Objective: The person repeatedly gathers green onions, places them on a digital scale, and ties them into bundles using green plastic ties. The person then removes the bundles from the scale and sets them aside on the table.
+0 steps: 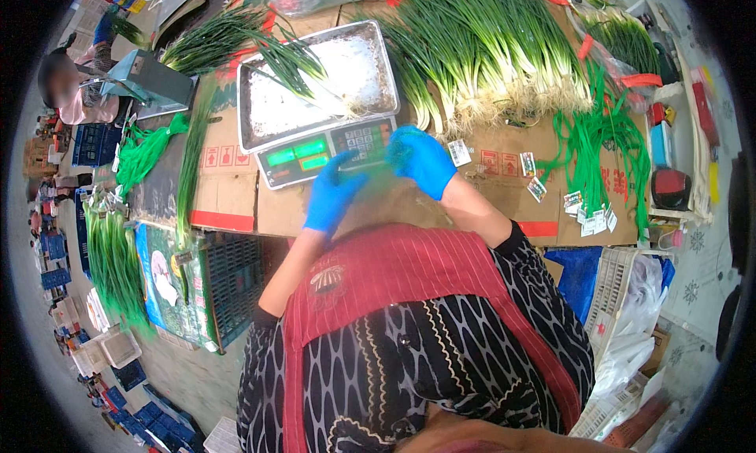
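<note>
My left hand (335, 190) and my right hand (418, 162), both in blue gloves, are raised over the near edge of the scale. A blurred green mesh net (378, 180) stretches between them, with the fingers of both hands on it. Just beyond is a digital scale (283, 172) with lit green displays and a keypad. On its soiled metal tray (260, 107) lies a small bunch of spring onions (295, 69), leaves hanging over the left rim. A large pile of spring onions (496, 45) lies to the right, its roots towards me.
Green mesh nets with tags (608, 134) lie at the right, more nets (147, 149) at the left. Loose labels (459, 152) rest on the cardboard (354, 217). Netted spring onions (115, 252) hang off the left edge. A co-worker (88, 93) is at another scale (147, 78).
</note>
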### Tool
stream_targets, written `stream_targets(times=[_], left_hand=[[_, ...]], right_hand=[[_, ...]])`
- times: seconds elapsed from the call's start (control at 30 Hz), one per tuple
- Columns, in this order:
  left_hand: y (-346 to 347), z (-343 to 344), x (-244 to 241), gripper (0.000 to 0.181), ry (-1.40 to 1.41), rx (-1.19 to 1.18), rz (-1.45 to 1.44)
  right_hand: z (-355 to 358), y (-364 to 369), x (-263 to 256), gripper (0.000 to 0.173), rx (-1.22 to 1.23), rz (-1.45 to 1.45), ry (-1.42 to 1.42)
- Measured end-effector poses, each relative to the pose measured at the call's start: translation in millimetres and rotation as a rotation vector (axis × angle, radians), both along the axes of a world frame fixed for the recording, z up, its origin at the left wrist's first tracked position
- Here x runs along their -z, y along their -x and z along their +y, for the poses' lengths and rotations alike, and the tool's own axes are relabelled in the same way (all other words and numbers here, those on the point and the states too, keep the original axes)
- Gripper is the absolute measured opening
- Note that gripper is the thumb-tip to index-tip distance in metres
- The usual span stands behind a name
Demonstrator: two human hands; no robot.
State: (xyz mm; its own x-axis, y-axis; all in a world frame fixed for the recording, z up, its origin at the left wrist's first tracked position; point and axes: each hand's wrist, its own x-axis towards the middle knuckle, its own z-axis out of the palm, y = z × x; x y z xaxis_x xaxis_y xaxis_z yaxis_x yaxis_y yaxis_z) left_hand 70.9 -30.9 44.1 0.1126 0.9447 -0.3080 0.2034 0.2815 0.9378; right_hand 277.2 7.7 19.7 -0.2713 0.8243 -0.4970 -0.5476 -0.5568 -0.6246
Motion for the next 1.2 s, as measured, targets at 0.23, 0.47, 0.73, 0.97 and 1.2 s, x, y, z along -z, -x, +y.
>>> stream_targets(times=[0.23, 0.47, 0.73, 0.97, 1.2], left_hand=[[-3, 14, 21, 0.027, 0.208, -0.264, -0.492], [-25, -6, -36, 0.042, 0.179, 0.023, -0.533], [13, 25, 48, 0.029, 0.068, -0.266, -0.167], [1, -6, -26, 0.027, 0.319, 0.071, -0.634], [24, 2, -28, 0.023, 0.162, 0.094, -0.323]], right_hand=[[-21, 14, -23, 0.02, -0.324, -0.295, -0.411], [-2, 3, 18, 0.027, -0.037, -0.735, -0.61], [-28, 9, -33, 0.037, -0.422, -0.309, -0.828], [-2, -19, 11, 0.041, -0.228, -1.13, -0.535], [-5, -26, -1, 0.032, -0.179, -0.041, -0.269]])
